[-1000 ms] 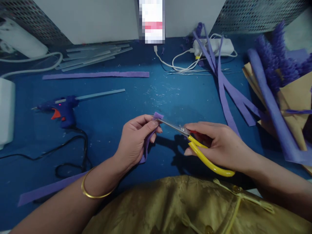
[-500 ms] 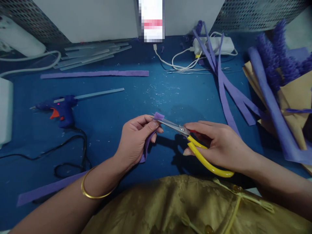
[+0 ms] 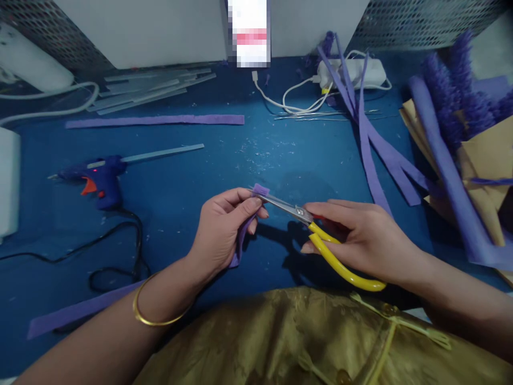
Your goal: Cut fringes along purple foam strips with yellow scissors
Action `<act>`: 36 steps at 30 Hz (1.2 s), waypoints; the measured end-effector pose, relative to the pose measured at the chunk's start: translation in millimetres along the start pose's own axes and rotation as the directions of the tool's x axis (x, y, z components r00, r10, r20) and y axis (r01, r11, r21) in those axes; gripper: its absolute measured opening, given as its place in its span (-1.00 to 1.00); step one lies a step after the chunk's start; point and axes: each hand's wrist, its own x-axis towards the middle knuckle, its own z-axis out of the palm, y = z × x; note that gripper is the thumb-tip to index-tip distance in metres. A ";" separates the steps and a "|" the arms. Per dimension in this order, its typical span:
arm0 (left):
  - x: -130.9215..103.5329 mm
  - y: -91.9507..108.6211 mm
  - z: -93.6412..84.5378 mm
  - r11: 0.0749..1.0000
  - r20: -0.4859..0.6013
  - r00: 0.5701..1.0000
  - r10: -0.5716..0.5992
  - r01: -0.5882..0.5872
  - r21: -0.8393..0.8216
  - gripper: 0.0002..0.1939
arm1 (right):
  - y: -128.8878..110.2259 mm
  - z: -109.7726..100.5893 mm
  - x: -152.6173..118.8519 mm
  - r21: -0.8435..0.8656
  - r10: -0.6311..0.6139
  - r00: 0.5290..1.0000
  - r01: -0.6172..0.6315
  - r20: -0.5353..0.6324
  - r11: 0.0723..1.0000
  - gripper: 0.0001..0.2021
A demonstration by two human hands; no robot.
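Between thumb and fingers, my left hand (image 3: pixel 230 222) pinches a purple fabric strip (image 3: pixel 240 246), whose lower part hangs below the palm. My right hand (image 3: pixel 356 235) is closed round the yellow handles of a pair of scissors (image 3: pixel 340 270). The metal blades point left and lie across the strip near its top end, close to my left thumb and fingertips. A short tab of fabric sticks up beyond the blades. Whether the strip is cut through there, I cannot tell.
A blue glue gun (image 3: pixel 106 179) with a glue stick lies left, its black cord trailing forward. Purple strips (image 3: pixel 160 120) lie behind it and at right (image 3: pixel 393 160). Glue sticks (image 3: pixel 152 88), a white power strip (image 3: pixel 368 74), thin wires (image 3: pixel 312 114) and a purple bouquet (image 3: pixel 460 107) surround the work area.
Almost nothing differs. Both hands, the scissors and the strip keep the same position, with only a very slight shift of the whole view.
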 end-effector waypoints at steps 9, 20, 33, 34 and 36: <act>-0.6 0.1 -1.2 1.000 0.000 1.000 0.017 -0.017 0.018 -0.90 | 0.5 0.7 0.5 -0.020 -0.013 1.000 0.012 -0.017 1.000 -0.55; 2.0 1.3 -2.3 0.999 0.022 0.999 -0.030 0.030 -0.025 -0.88 | -0.2 -1.4 -0.3 0.029 0.005 1.000 -0.006 0.013 1.000 -0.59; 2.2 3.9 -0.9 0.997 0.043 0.998 -0.052 0.055 -0.057 -0.94 | 0.2 -1.3 0.6 0.166 0.107 0.992 -0.117 0.070 0.979 -0.73; 2.2 3.8 -0.8 0.997 0.039 0.998 -0.051 0.053 -0.051 -0.94 | 0.2 -1.3 0.5 0.155 0.106 0.992 -0.115 0.067 0.981 -0.73; 1.9 3.4 -0.7 0.998 0.027 0.999 -0.043 0.044 -0.043 -0.93 | 0.2 -0.8 0.8 0.135 0.102 0.993 -0.108 0.052 0.985 -0.71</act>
